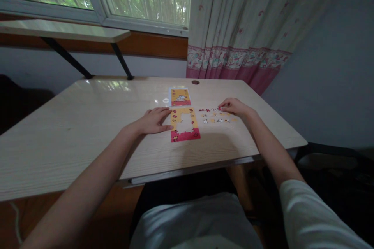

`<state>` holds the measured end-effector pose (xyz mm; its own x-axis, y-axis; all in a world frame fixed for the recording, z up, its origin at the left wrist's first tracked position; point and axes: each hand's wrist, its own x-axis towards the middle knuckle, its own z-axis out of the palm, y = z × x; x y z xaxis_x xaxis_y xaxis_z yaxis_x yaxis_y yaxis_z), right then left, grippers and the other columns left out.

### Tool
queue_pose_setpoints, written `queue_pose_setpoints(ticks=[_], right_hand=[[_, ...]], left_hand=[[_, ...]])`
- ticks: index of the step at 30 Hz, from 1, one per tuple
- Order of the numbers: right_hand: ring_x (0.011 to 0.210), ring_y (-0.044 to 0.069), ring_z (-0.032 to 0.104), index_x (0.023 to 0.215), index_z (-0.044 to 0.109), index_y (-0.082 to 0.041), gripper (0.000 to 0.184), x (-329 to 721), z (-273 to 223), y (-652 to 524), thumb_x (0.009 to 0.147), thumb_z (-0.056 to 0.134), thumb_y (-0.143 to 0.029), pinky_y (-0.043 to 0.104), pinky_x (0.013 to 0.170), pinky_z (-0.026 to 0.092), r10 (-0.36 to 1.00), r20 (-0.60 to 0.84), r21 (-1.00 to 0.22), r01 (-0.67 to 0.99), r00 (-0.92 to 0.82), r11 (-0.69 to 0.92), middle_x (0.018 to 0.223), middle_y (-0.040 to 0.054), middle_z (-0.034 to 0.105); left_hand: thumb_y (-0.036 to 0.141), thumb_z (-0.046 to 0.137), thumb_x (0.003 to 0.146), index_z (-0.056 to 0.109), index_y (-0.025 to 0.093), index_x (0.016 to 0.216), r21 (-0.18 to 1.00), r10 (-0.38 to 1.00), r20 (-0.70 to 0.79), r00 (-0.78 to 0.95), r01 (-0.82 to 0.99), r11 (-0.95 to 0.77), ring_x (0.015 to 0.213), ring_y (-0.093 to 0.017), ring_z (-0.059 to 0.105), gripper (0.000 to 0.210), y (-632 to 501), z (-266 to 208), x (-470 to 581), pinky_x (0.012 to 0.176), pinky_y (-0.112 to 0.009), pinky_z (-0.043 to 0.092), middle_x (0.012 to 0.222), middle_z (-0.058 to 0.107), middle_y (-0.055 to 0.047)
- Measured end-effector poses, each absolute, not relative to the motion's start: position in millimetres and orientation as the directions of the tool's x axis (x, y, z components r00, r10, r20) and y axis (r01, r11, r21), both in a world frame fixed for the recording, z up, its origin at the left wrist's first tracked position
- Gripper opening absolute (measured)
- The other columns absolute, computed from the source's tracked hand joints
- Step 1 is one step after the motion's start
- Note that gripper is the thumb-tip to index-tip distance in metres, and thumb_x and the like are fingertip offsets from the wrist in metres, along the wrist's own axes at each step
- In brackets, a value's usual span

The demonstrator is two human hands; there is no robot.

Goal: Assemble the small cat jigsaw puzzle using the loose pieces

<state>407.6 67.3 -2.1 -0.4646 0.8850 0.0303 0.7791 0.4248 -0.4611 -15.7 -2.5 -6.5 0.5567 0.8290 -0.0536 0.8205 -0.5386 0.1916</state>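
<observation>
A partly assembled jigsaw puzzle (185,136) lies flat on the desk, its yellow and red border joined around a bare gap. My left hand (154,120) rests open at its left edge, fingers spread on the desk and touching the border. Just beyond the puzzle is a reference picture (180,97) of a white animal on yellow and red. To the right, loose puzzle pieces (217,116) lie in rows: red ones farthest, yellow and white ones nearer. My right hand (232,106) pinches at the right end of the red row, on a small red puzzle piece.
The pale wooden desk (87,140) has a round cable hole (195,82) near its back edge. A raised shelf (64,31) on black supports stands at the back left. Behind hang curtains (233,27) beside a window. A dark chair (333,155) is at the right.
</observation>
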Motion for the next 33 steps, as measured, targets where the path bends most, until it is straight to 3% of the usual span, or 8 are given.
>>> queue_pose_setpoints(ticks=[6, 11, 17, 21, 27, 33], right_hand=[[0.067, 0.015, 0.051, 0.094, 0.077, -0.016, 0.029, 404, 1, 64, 0.074, 0.07, -0.035, 0.027, 0.061, 0.036, 0.909, 0.036, -0.446, 0.807, -0.416, 0.387, 0.079, 0.0057, 0.068], [0.062, 0.012, 0.048, 0.087, 0.074, -0.016, 0.025, 402, 3, 60, 0.07, 0.071, -0.034, 0.025, 0.057, 0.034, 0.923, 0.047, -0.522, 0.779, -0.381, 0.348, 0.078, 0.0036, 0.065], [0.052, 0.01, 0.043, 0.08, 0.067, -0.016, 0.025, 398, 5, 51, 0.071, 0.071, -0.039, 0.024, 0.05, 0.032, 0.946, -0.018, -0.671, 0.705, -0.325, 0.23, 0.062, -0.0008, 0.056], [0.056, 0.011, 0.049, 0.078, 0.063, -0.017, 0.026, 391, 8, 48, 0.07, 0.073, -0.039, 0.023, 0.051, 0.036, 0.958, 0.045, -0.76, 0.612, -0.284, 0.217, 0.067, 0.0023, 0.061], [0.063, 0.014, 0.055, 0.083, 0.064, -0.016, 0.029, 386, 13, 49, 0.072, 0.074, -0.04, 0.026, 0.058, 0.045, 0.961, 0.121, -0.788, 0.565, -0.249, 0.245, 0.075, 0.0069, 0.067], [0.056, 0.011, 0.051, 0.088, 0.066, -0.015, 0.029, 386, 8, 49, 0.073, 0.073, -0.039, 0.023, 0.049, 0.038, 0.975, 0.073, -0.785, 0.591, -0.21, 0.186, 0.07, 0.0054, 0.066]], left_hand=[[0.082, 0.036, 0.078, 0.039, 0.018, 0.147, 0.185, 0.834, -0.048, 0.549, 0.826, -0.533, 0.14, -0.039, 0.033, 0.094, -3, -6, -16, 0.109, -0.06, 0.03, 0.154, 0.037, -0.02], [0.082, 0.037, 0.078, 0.04, 0.017, 0.147, 0.189, 0.83, -0.053, 0.554, 0.822, -0.537, 0.139, -0.04, 0.034, 0.095, -4, -4, -15, 0.108, -0.061, 0.031, 0.153, 0.036, -0.021], [0.081, 0.038, 0.078, 0.04, 0.017, 0.147, 0.196, 0.834, -0.051, 0.55, 0.824, -0.531, 0.139, -0.041, 0.034, 0.094, -3, -6, -16, 0.107, -0.062, 0.031, 0.153, 0.037, -0.021], [0.081, 0.038, 0.078, 0.041, 0.015, 0.146, 0.205, 0.83, -0.038, 0.556, 0.817, -0.538, 0.138, -0.041, 0.035, 0.095, -2, -8, -16, 0.108, -0.062, 0.031, 0.152, 0.038, -0.021], [0.084, 0.036, 0.077, 0.04, 0.014, 0.146, 0.209, 0.824, -0.031, 0.566, 0.81, -0.548, 0.138, -0.042, 0.034, 0.098, -1, -9, -17, 0.107, -0.063, 0.031, 0.152, 0.037, -0.022], [0.085, 0.036, 0.076, 0.04, 0.015, 0.146, 0.218, 0.824, -0.036, 0.565, 0.81, -0.545, 0.138, -0.042, 0.034, 0.099, -2, -9, -17, 0.107, -0.063, 0.03, 0.152, 0.037, -0.022]])
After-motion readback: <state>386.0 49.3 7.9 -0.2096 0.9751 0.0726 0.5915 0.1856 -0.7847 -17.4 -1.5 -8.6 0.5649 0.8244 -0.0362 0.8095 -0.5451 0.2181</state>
